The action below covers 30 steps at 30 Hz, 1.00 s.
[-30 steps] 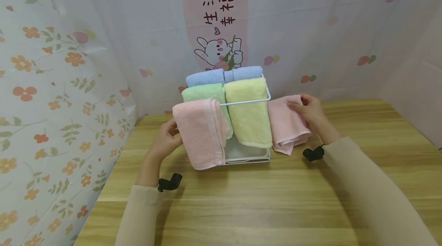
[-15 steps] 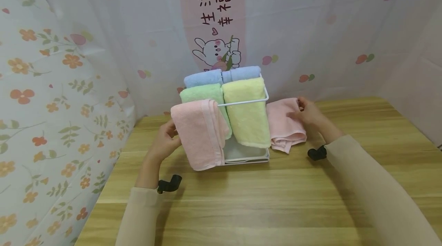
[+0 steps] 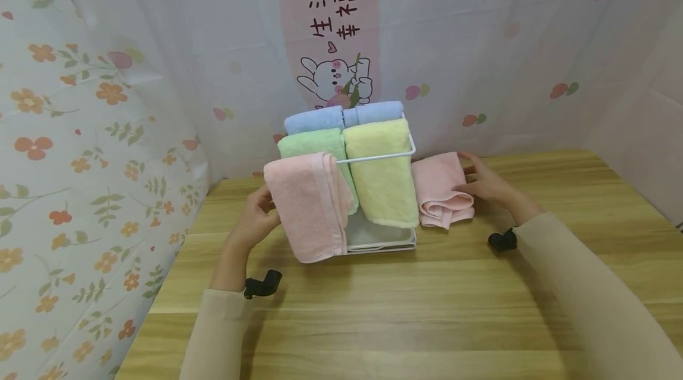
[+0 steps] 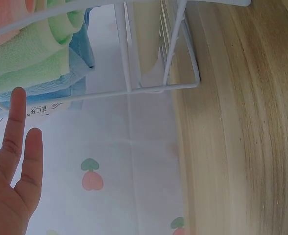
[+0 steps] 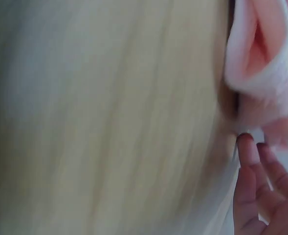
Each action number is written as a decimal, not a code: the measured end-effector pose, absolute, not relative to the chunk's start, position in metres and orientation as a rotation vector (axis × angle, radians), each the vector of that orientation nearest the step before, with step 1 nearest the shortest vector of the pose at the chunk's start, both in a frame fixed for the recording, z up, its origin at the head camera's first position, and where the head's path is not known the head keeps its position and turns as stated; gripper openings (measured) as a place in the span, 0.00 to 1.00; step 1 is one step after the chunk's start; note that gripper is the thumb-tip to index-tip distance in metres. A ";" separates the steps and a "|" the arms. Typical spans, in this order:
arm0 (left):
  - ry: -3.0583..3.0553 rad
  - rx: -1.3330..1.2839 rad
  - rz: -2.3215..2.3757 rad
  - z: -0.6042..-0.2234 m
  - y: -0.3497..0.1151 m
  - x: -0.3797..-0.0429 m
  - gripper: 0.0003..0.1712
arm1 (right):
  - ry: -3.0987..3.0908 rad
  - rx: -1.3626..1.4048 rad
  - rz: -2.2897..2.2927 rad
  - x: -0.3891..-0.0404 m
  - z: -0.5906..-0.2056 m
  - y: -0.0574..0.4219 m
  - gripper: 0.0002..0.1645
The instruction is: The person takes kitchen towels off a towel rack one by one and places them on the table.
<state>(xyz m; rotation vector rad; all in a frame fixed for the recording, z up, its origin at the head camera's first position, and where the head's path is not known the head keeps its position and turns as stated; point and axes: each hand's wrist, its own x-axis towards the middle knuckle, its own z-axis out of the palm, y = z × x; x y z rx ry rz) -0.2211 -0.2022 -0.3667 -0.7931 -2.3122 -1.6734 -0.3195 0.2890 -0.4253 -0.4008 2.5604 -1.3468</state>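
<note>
A white wire rack (image 3: 376,159) stands on the table with folded towels over its bars. At its left front hangs a pink towel (image 3: 306,205). My left hand (image 3: 255,220) is at the rack's left side, partly behind that towel. In the left wrist view its fingers (image 4: 17,110) are straight, one tip right at a lower bar beside the green towel (image 4: 36,56). A second pink towel (image 3: 440,187) lies loosely folded on the table, right of the rack. My right hand (image 3: 482,180) is at that towel's right edge, fingers spread and relaxed around nothing.
Two blue towels (image 3: 373,113) hang at the rack's back, with a yellow towel (image 3: 381,175) in front on the right. A pale tray (image 3: 379,233) sits in the rack's base. Behind the wooden table (image 3: 373,315) hangs a printed cloth (image 3: 480,60).
My right hand has let go of the second pink towel and drawn slightly right. That towel has sunk onto the table, its lower edge folded up. My left hand has stayed put.
</note>
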 end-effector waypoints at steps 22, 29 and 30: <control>-2.319 -0.798 -1.699 -0.366 -0.203 -0.221 0.32 | 2.648 -0.546 -0.977 -0.300 -0.419 0.288 0.48; -2.337 -0.795 -1.706 -0.365 -0.204 -0.222 0.28 | 2.767 -0.631 -0.945 -0.283 -0.410 0.287 0.44; -2.336 -0.797 -1.711 -0.365 -0.204 -0.223 0.28 | 2.788 -0.642 -0.940 -0.279 -0.409 0.287 0.44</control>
